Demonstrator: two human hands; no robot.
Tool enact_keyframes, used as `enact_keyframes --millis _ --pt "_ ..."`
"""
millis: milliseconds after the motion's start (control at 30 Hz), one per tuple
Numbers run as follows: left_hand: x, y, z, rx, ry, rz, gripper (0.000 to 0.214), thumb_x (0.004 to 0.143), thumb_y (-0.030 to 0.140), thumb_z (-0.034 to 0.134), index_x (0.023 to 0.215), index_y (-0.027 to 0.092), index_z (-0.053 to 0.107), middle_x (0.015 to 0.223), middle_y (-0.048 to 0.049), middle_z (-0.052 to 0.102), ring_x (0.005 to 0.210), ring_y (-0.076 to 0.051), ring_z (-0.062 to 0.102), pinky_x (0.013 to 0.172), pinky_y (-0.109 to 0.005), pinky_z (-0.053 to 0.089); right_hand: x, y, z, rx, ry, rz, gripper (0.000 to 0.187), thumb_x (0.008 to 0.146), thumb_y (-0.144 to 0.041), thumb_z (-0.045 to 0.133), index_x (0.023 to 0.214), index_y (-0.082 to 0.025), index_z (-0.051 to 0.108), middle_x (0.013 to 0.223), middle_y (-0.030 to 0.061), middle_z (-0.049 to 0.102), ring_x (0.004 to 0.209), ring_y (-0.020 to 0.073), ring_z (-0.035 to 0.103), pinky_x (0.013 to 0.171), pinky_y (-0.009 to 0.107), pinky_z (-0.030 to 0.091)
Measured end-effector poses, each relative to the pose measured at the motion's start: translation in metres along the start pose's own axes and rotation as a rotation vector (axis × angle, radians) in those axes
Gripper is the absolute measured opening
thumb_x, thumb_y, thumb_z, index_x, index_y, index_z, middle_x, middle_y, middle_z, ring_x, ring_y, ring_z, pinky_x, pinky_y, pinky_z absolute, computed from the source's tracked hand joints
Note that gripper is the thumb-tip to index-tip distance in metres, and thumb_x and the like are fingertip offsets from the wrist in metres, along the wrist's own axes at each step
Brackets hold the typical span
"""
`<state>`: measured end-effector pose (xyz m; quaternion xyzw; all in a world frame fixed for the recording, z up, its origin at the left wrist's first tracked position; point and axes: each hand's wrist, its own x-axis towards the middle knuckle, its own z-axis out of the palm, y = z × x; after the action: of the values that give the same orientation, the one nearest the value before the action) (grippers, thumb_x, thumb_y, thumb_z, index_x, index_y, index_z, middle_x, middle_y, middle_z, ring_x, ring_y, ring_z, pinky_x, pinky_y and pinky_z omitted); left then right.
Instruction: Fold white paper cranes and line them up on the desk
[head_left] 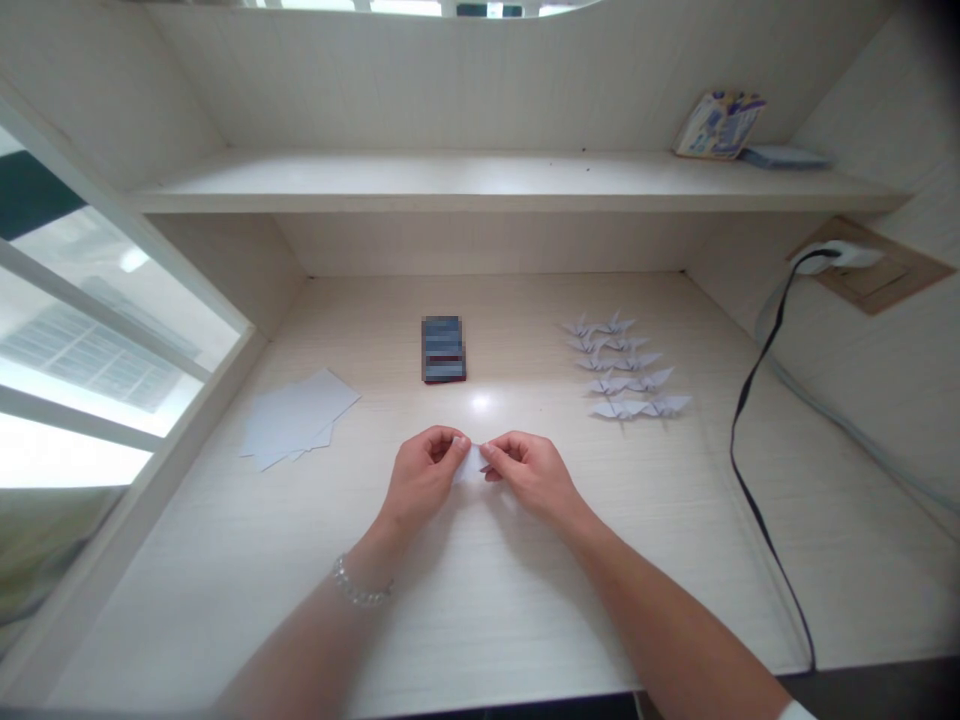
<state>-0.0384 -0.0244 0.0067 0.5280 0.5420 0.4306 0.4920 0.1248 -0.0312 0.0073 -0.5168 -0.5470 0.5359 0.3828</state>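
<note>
A small piece of folded white paper (468, 466) is pinched between my two hands over the middle of the desk. My left hand (427, 468), with a beaded bracelet on its wrist, grips the paper's left side between thumb and fingers. On the other side, my right hand (531, 470) holds the right edge the same way. My fingers cover much of the paper, so its exact fold is hidden. Several folded white paper cranes (630, 384) stand in rows to the right. Loose white paper sheets (296, 418) lie overlapping on the left.
A dark phone-like rectangle (443, 349), its face blurred, lies beyond my hands. From the wall socket (874, 265) a black cable (739, 430) runs down the desk's right side. The shelf (450, 180) above holds a colourful packet (720, 125). A barred window borders the left.
</note>
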Motion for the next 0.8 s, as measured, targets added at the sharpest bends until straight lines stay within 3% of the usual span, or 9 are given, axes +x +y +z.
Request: enact_keyframes --millis 367,667,800 --pt "0.0 0.005 -0.004 -0.078 -0.057 -0.105 0.027 0.067 0.039 0.065 0.075 0.013 0.066 0.066 -0.0036 0.063 0.058 -0.012 0.053 0.052 -0.021 0.038 0.0 -0.003 -0.006 0.02 -0.051 -0.006 0.026 0.079 -0.04 0.053 0.075 -0.016 0.062 0.072 0.0057 0.068 0.063 0.0144 0.062 0.062 0.027 0.048" --pt "0.001 0.007 -0.005 -0.12 -0.032 -0.161 0.026 0.066 0.038 0.066 0.073 0.013 0.065 0.061 -0.0011 0.061 0.052 -0.01 0.049 0.047 -0.021 0.033 0.01 0.005 -0.013 0.244 -0.043 0.112 0.03 0.076 -0.044 0.057 0.08 -0.014 0.063 0.071 0.007 0.067 0.06 0.0133 0.061 0.06 0.027 0.049" --pt "0.0 0.007 -0.004 -0.124 -0.054 -0.159 0.025 0.067 0.037 0.065 0.074 0.013 0.065 0.063 -0.0015 0.062 0.054 -0.01 0.051 0.049 -0.021 0.035 0.006 0.001 -0.009 0.18 -0.084 0.072 0.03 0.078 -0.044 0.055 0.08 -0.015 0.062 0.072 0.0064 0.067 0.062 0.0136 0.061 0.061 0.027 0.048"
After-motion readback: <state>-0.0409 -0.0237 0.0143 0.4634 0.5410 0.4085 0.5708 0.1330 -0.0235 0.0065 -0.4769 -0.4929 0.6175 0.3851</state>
